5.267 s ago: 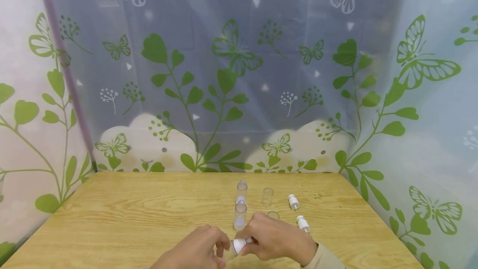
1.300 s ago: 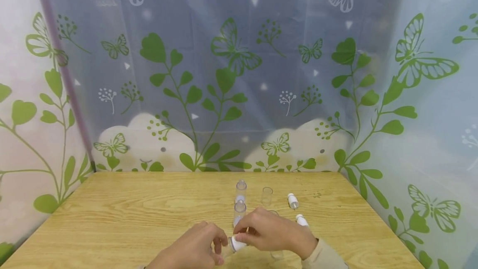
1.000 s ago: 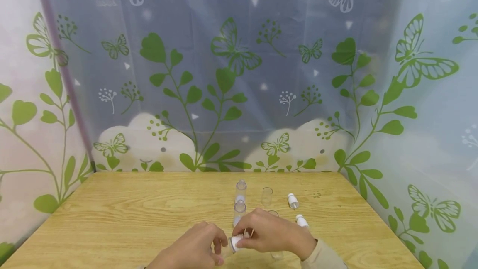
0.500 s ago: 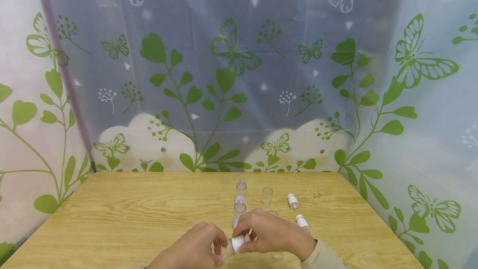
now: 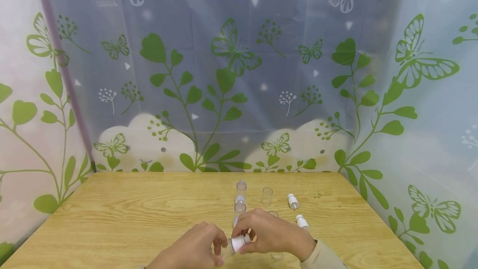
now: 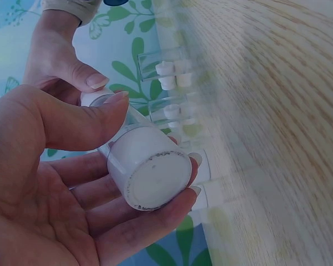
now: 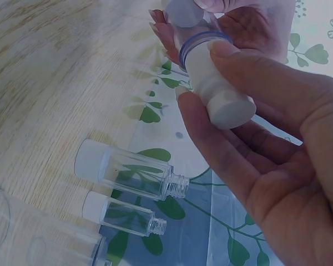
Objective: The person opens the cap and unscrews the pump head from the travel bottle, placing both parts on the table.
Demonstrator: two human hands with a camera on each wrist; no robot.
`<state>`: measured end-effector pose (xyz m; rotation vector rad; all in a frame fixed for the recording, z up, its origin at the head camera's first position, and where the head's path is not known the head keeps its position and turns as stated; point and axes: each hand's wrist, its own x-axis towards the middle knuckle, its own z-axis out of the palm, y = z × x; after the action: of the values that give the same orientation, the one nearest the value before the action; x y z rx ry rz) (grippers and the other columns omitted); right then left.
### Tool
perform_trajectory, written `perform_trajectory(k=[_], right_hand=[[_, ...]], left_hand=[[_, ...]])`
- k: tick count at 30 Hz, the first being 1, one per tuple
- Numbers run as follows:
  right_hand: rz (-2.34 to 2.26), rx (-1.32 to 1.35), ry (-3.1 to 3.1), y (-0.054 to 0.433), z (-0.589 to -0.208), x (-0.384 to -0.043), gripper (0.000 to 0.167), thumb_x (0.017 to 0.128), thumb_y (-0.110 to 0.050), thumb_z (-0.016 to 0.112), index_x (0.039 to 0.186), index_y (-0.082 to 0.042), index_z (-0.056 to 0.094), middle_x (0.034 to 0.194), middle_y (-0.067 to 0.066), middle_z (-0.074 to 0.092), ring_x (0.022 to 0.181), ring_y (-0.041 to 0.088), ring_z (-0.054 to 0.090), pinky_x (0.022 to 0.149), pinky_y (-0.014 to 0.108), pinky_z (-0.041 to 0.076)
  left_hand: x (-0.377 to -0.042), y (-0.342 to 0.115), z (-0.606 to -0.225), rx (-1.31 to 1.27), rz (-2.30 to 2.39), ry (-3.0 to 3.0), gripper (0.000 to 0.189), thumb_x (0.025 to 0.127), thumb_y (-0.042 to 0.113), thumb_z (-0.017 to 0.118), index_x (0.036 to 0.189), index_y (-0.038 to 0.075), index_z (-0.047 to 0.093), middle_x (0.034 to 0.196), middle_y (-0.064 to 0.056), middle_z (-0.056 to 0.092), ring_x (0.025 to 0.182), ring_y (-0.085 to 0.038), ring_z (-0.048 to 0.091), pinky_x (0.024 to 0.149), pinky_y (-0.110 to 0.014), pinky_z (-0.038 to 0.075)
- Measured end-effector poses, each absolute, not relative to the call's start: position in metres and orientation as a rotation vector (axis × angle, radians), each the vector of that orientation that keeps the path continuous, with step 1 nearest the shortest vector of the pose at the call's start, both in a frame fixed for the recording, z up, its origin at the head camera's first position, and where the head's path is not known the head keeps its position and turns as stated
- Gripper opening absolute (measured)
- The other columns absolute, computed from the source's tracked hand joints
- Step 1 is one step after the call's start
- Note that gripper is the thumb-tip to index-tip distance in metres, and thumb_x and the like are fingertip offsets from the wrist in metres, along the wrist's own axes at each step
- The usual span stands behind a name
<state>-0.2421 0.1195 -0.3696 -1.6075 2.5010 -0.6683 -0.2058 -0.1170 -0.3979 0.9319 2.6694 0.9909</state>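
My left hand (image 5: 198, 246) grips a clear bottle with a white base (image 6: 150, 174), its thumb on one side and its fingers along the other. The bottle is tilted, held off the table in front of me. A white pump top (image 7: 225, 100) sits at the bottle's neck end, against a blue-tinted collar. My right hand (image 5: 269, 233) pinches this pump top between thumb and fingers. In the head view the bottle's body is mostly hidden behind the left fingers.
Two more clear bottles stand beyond my hands, the far one (image 5: 241, 192) and the nearer one (image 5: 240, 207). Right of them are clear open cylinders, one of them a cap-like cylinder (image 5: 267, 196). Two white pump tops lie farther right, a far pump (image 5: 293, 200) and a near pump (image 5: 301, 221).
My right fingers have shifted round the pump top, loosening and gripping it again over the last second. My left hand holds nearly still. A clear cylinder hidden earlier now shows below the right hand.
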Motion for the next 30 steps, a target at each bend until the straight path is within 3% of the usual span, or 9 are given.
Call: perform_trajectory(k=[12,17,25,30], right_hand=[[-0.65,-1.644,2.507,0.1207,-0.3698,-0.2426,0.018,0.09,-0.014,0.08,0.107,-0.01,0.075,0.099,-0.001,0.073,0.083,-0.01,0.057,0.069,0.01,0.054],[-0.692,-1.609,2.49,0.1226,-0.3703,-0.2437,0.015,0.099,-0.018,0.07,0.111,-0.01,0.074,0.102,0.001,0.074,0.086,-0.009,0.06,0.071,0.009,0.054],[-0.724,-1.575,2.465,0.1253,-0.3705,-0.2462,0.026,0.108,-0.02,0.053,0.121,-0.005,0.071,0.113,0.007,0.075,0.095,0.001,0.069,0.076,0.01,0.054],[-0.723,-1.597,2.442,0.1265,-0.3701,-0.2469,0.028,0.11,-0.018,0.049,0.122,-0.004,0.07,0.108,0.007,0.077,0.089,-0.001,0.069,0.078,0.01,0.054]], left_hand=[[-0.204,-0.1172,-0.3964,0.918,0.992,2.681,0.03,0.075,0.005,0.085,0.104,0.002,0.078,0.074,0.014,0.067,0.064,0.002,0.052,0.058,-0.018,0.047],[-0.2035,-0.1174,-0.395,0.9,0.973,2.701,0.029,0.076,0.007,0.086,0.104,0.003,0.078,0.075,0.014,0.067,0.067,0.001,0.052,0.059,-0.019,0.046],[-0.2039,-0.1179,-0.3951,0.894,0.951,2.721,0.03,0.076,0.01,0.087,0.104,0.004,0.078,0.076,0.014,0.067,0.072,0.0,0.053,0.062,-0.019,0.046],[-0.2041,-0.1181,-0.3957,0.894,0.947,2.725,0.03,0.076,0.01,0.087,0.104,0.004,0.078,0.077,0.014,0.067,0.074,-0.001,0.053,0.063,-0.019,0.046]])
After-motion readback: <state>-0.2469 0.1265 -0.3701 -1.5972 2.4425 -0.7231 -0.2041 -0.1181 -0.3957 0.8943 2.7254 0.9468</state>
